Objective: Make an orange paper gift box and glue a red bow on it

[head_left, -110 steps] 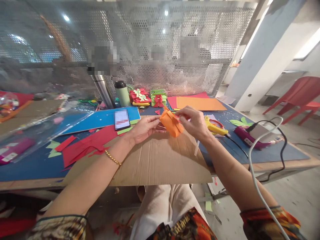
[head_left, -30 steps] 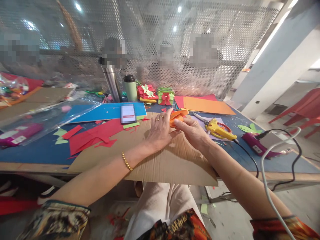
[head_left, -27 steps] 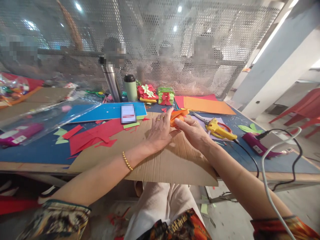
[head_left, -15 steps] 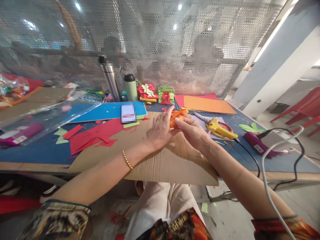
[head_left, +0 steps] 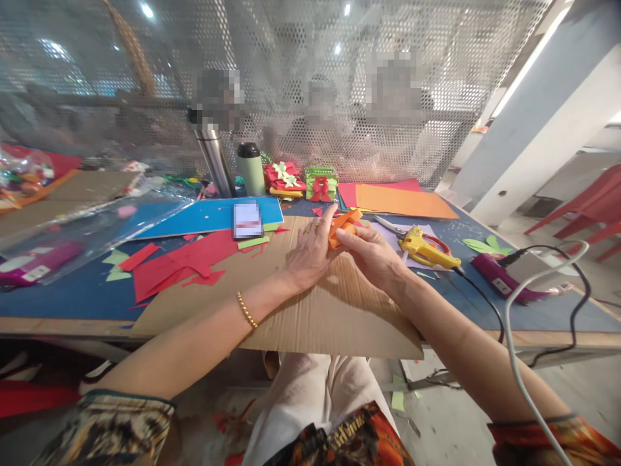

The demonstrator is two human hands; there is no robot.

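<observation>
Head view: the folded orange paper piece (head_left: 347,221) is held above the cardboard sheet (head_left: 310,323). The right hand (head_left: 376,254), at 4 o'clock, pinches it under the thumb; the left hand (head_left: 310,252), at 8 o'clock, contacts it, fingers extended, grip not determinable. The yellow glue gun (head_left: 421,248) lies at 3 o'clock, the phone (head_left: 248,219) at 9.

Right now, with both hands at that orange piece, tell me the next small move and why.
Perhaps press down the raised upper edge of the orange piece with the right hand: its thumb rests just below that edge, and the left hand lies alongside, seemingly able to brace it.
</observation>
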